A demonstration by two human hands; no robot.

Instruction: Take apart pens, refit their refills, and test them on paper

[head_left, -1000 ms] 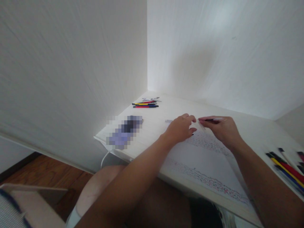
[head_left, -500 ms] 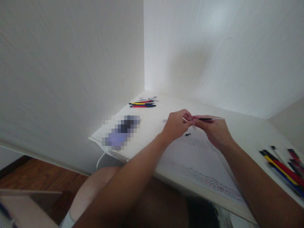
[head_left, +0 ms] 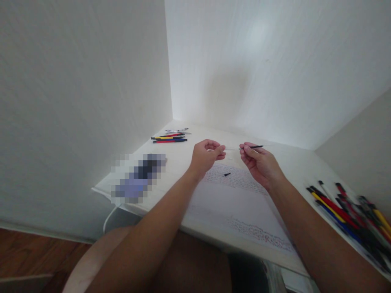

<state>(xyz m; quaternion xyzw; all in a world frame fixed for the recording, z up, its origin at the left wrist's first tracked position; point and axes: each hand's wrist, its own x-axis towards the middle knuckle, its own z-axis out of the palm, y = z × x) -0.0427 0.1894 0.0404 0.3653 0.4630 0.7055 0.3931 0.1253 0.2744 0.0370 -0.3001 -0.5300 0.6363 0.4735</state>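
Observation:
My left hand (head_left: 207,156) is closed in a pinch on a thin whitish, see-through stick (head_left: 231,149), which spans the gap toward my other hand; its kind is hard to make out. Between the thumb and fingers of my right hand (head_left: 259,162) lies a slim black pen refill (head_left: 256,147) with a pale, clear tail pointing right. Both hands hover above a sheet of paper (head_left: 226,199) covered partly in handwriting. A small black pen tip piece (head_left: 227,174) rests on the sheet, below and between the hands.
Pens in red, yellow and blue (head_left: 169,140) lie at the back left, with silvery ones behind. A larger heap of pens (head_left: 342,215) spreads along the right. A pixelated purple object (head_left: 137,179) with a white cable (head_left: 110,215) sits left. White walls (head_left: 214,61) enclose the desk.
My hands have drawn apart, and the pale stick now shows between them. The view has shifted right, bringing more of the right-hand pens into sight.

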